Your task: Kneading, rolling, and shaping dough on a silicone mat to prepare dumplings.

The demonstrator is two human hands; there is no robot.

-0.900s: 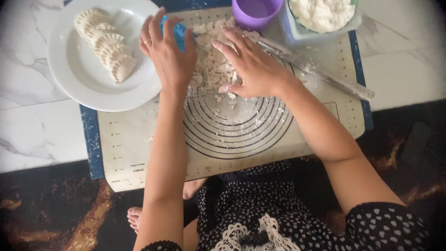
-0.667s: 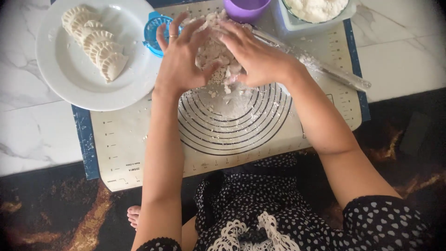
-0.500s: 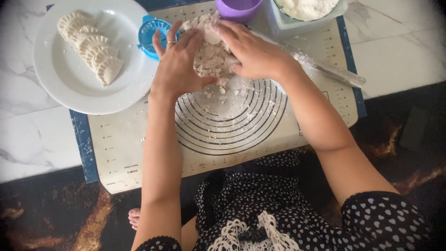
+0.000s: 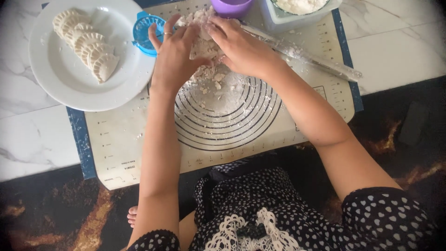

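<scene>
The white marble counter (image 4: 399, 42) carries everything, and its near edge runs across the view above a dark patterned floor (image 4: 55, 218). On it lies a pale silicone baking mat (image 4: 134, 139) with a dark blue border, printed with concentric rings and ruler marks along its edges; its near left corner hangs just past the counter's edge. The mat's lower left part and the rings below the hands are open room.

A round white plate (image 4: 60, 79) overlaps the mat's upper left corner and holds 5 or so crimped half-moon dumplings (image 4: 88, 46) in an overlapping row. A clear rolling pin (image 4: 302, 53) lies slanted from the top middle down to the right, its end near the mat's right edge. A pale tub of flour (image 4: 297, 11) and a purple cup (image 4: 231, 7) stand at the top edge. A blue round dumpling press (image 4: 145, 32) sits between plate and hands.

The crumbly dough (image 4: 204, 46) lies at the top of the rings, with loose crumbs below. The left hand (image 4: 174, 56) and right hand (image 4: 239, 49) press on it from both sides, each grip cupped on the dough, fingers pointing away from the person.
</scene>
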